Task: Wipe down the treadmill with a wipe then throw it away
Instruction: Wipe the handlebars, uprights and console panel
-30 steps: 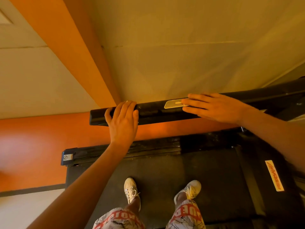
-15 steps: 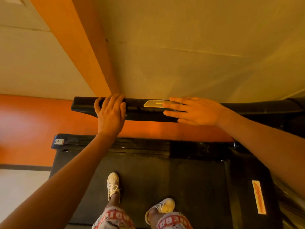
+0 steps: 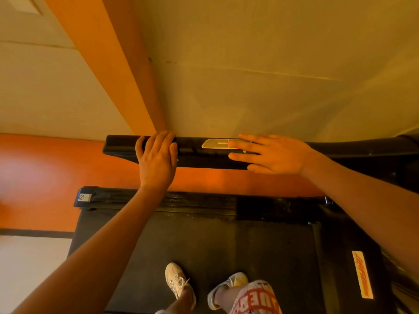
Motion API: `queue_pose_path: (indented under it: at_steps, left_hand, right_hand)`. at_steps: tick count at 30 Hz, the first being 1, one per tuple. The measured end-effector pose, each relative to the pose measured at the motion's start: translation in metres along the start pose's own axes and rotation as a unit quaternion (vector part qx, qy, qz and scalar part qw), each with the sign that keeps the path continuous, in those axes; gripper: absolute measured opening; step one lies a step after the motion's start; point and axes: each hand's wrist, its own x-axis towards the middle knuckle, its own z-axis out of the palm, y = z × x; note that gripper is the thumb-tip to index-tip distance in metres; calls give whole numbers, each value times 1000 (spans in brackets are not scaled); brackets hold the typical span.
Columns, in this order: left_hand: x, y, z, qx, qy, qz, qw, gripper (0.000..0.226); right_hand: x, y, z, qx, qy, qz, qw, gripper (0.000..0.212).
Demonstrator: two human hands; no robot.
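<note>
While standing on the treadmill (image 3: 215, 245), the person is gripping its crosswise bar (image 3: 199, 155) with the left hand (image 3: 156, 164); the right hand (image 3: 276, 155) is lying flat on it alongside. No wipe is showing.

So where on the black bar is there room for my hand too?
The bar is bare at its left tip, beyond the left hand, and on the long stretch right of the right hand. Between the hands it is tight: that hand covers part of the panel.
</note>
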Motion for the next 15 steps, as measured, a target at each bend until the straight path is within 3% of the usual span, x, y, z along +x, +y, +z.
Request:
queue_pose_path:
  at_steps: [9, 15]
  left_hand:
    - [2, -3, 1, -8, -2, 15, 1000, 41]
    - [-1, 0, 5, -13, 10, 7, 1000, 41]
  right_hand:
    - [-4, 5, -6, 47, -27, 34, 998, 55]
    - [-7, 9, 1, 51, 14, 20, 998, 54]
